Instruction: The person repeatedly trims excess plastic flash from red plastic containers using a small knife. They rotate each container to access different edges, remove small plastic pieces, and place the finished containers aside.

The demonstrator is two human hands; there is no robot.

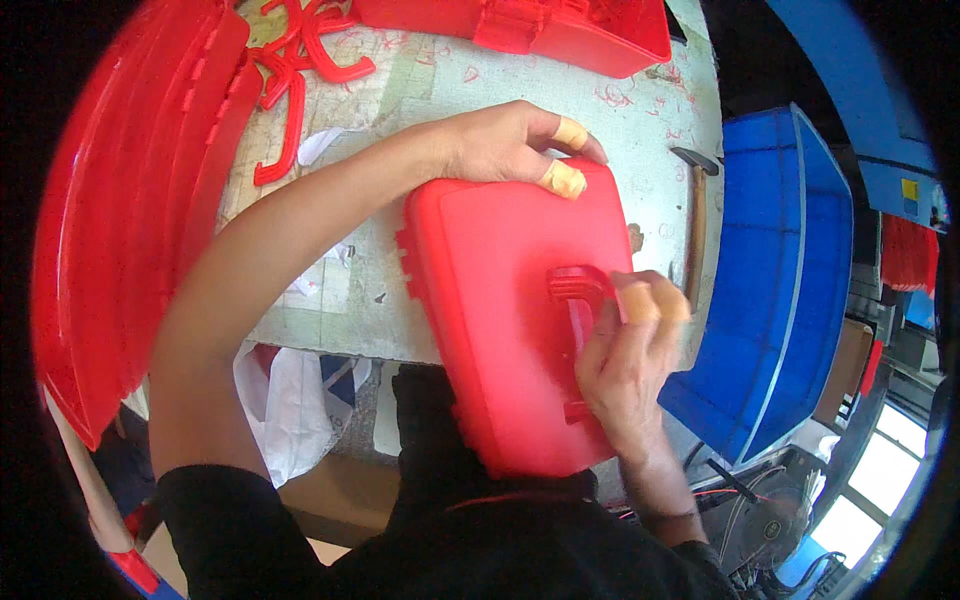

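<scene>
A red plastic case [505, 290] lies tilted across the near edge of the table, its near end against my body. My left hand [515, 150] grips the case's far end, thumb on the face and fingers over the edge; yellowish tape wraps the thumb and a finger. On the right part of the face sits a red carrying handle [580, 283]. My right hand [630, 355], slightly blurred, closes round this handle, with tape on its fingers too. The right palm and the handle's middle are partly hidden.
Several loose red handles [296, 120] lie at the table's far left, beside stacked red case shells [150, 200]. Another red case [560, 30] stands at the back. A hammer [697, 215] rests along the right edge, next to blue bins [750, 290].
</scene>
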